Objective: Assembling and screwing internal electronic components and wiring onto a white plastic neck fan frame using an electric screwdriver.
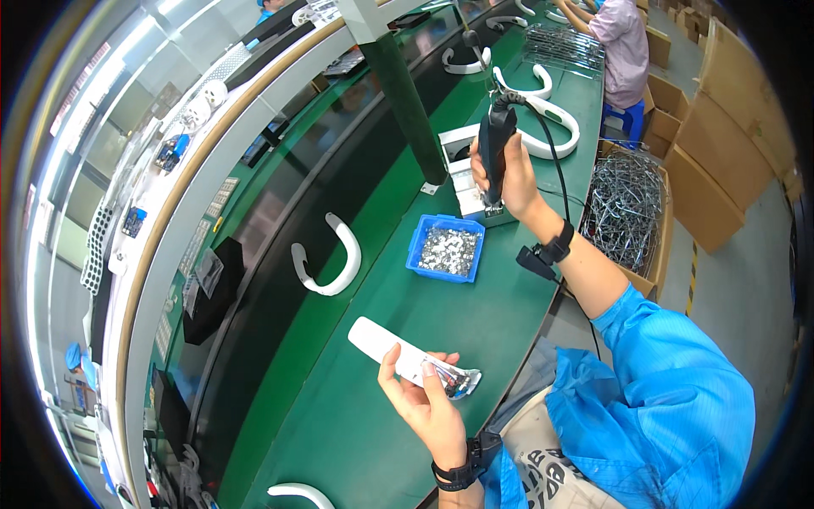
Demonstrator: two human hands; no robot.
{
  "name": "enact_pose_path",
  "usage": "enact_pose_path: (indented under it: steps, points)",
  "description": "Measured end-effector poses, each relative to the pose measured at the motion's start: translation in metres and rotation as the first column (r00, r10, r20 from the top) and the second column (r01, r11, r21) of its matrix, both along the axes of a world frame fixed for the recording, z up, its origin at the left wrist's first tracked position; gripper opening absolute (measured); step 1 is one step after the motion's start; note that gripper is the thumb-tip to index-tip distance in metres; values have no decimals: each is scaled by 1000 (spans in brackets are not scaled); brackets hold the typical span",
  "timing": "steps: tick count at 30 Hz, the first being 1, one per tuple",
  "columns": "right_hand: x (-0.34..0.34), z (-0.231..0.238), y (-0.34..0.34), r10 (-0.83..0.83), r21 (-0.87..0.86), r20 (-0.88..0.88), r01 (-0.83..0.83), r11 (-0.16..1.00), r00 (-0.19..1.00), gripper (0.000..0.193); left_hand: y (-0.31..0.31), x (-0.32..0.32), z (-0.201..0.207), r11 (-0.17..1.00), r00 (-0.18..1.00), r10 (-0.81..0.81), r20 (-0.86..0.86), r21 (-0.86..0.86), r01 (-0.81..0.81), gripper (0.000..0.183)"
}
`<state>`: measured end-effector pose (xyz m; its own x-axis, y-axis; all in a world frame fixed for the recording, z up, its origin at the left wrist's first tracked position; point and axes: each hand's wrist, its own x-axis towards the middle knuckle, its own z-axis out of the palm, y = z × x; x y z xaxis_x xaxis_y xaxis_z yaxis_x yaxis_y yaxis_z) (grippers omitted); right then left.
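In my left hand [431, 399] rests a long white plastic housing [386, 341], tilted, with wires and electronics [458, 383] exposed at its near right end. The fingers are wrapped round its middle, over the green bench. Farther off, my right hand [513, 174] is closed on a black electric screwdriver [494, 153], held upright with its cable at the top. Its lower end is over a white and grey box [471, 193], probably a screw feeder; whether the tip touches it I cannot tell. A blue bin [416, 254] of small metallic parts stands between my hands.
White curved pieces [348, 273] lie along the dark belt [246, 339] and bench [339, 441]. A green post [407, 110] rises beyond the bin. At right are a carton of metal wire pieces [623, 195], cardboard sheets [738, 110] and a co-worker [623, 38]. The screwdriver cable [555, 140] hangs beside my right arm.
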<state>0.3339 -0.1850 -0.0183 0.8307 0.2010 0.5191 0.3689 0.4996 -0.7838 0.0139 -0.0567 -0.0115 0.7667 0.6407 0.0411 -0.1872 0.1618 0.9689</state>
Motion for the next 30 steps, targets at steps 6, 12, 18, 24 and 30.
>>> enact_pose_path:
  steps: [6, 12, 18, 24, 30]
  points:
    - [23, -14, 1, -19, -82, 27, 21, 996, 999, 84, -4, 3, 1, 999, 1000, -11, -26, 38, 12, 57]
    - [26, -20, -2, -17, -94, -31, 14, 995, 999, 85, -3, 5, 5, 997, 999, -43, 14, -68, 44, 68]
    - [-8, -7, -7, 160, 125, -183, -139, 982, 970, 85, 3, 4, 5, 991, 995, -94, 40, -92, 98, 68]
    - [-101, 64, 21, 454, 344, -22, -420, 840, 891, 95, 9, 3, 4, 992, 994, -111, 19, -62, 112, 63]
    - [-162, 82, 60, 683, 416, 143, -670, 615, 716, 111, 12, 2, 2, 988, 989, -145, 37, -44, 146, 59]
